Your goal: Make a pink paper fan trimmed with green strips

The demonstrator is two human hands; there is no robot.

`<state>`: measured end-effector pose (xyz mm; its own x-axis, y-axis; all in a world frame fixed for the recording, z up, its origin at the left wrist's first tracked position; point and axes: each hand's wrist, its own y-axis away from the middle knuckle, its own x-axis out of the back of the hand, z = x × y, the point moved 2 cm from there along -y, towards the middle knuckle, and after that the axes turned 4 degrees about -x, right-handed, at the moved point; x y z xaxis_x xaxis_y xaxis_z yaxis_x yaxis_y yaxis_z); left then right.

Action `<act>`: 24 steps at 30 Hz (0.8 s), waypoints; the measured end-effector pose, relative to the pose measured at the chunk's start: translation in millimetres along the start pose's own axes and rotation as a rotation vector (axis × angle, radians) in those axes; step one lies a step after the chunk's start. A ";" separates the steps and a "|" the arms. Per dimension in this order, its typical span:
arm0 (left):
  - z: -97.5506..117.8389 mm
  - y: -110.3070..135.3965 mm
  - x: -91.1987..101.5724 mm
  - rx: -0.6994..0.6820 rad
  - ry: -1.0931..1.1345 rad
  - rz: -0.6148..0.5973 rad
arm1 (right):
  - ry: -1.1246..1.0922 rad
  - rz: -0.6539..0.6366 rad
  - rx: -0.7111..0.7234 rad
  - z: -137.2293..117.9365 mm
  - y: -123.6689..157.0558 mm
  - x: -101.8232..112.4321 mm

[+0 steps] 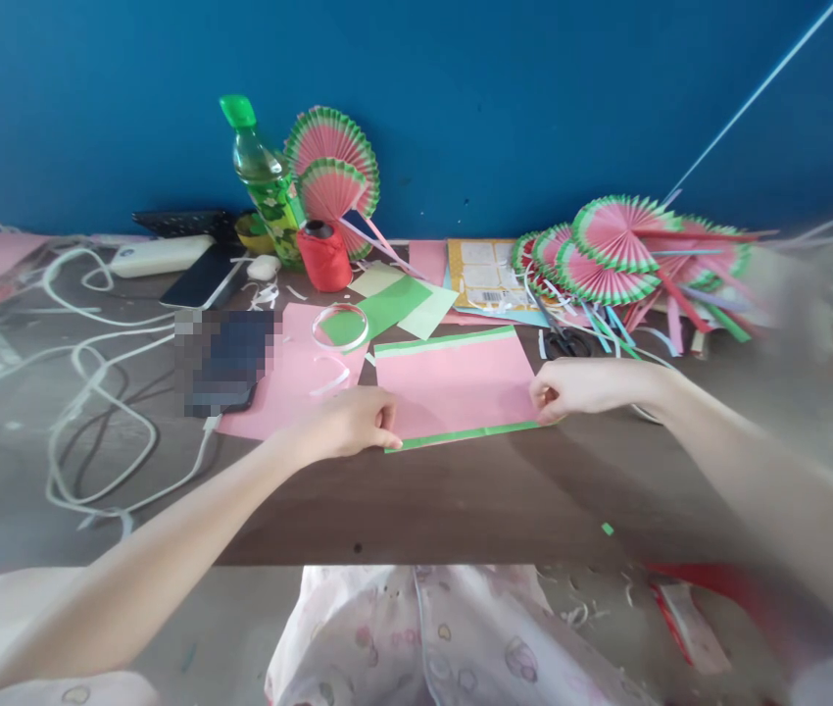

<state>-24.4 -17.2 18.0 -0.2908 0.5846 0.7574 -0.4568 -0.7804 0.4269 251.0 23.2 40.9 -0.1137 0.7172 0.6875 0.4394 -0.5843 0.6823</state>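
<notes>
A pink sheet of paper (453,387) with green strips along its far and near edges lies on the table in front of me. My left hand (362,422) has its fingers curled in a pinch at the near left corner of this sheet. At the right edge, near the other front corner, my right hand (563,390) is closed in the same way on the paper. Just beyond the right hand are black-handled scissors (569,343). To the left, a clear ring of tape (341,327) rests on another pink sheet (291,378).
Green paper pieces (391,309), a red spool (324,260) and a green-capped bottle (262,186) stand or lie at the back. Pleated pink-and-green paper fans (614,250) are piled at the right. A phone (232,363) and white cables (104,431) occupy the left.
</notes>
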 end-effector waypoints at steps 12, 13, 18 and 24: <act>0.3 0.9 0.6 -0.007 0.005 0.000 | -0.003 -0.003 -0.012 10.5 -1.9 -1.6; 0.2 0.8 0.6 -0.007 0.007 0.000 | 0.001 -0.001 -0.007 10.7 -2.2 -1.8; -0.7 0.2 -0.1 -0.010 0.015 -0.005 | 0.021 0.001 -0.004 12.7 -4.0 -2.5; 1.9 2.1 1.2 0.002 0.006 -0.002 | 0.054 0.026 -0.058 8.6 0.8 -2.8</act>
<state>-24.1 -18.5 20.8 -0.2951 0.5872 0.7537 -0.4555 -0.7799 0.4293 259.4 24.0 37.4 -0.1516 0.6812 0.7162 0.3909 -0.6242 0.6765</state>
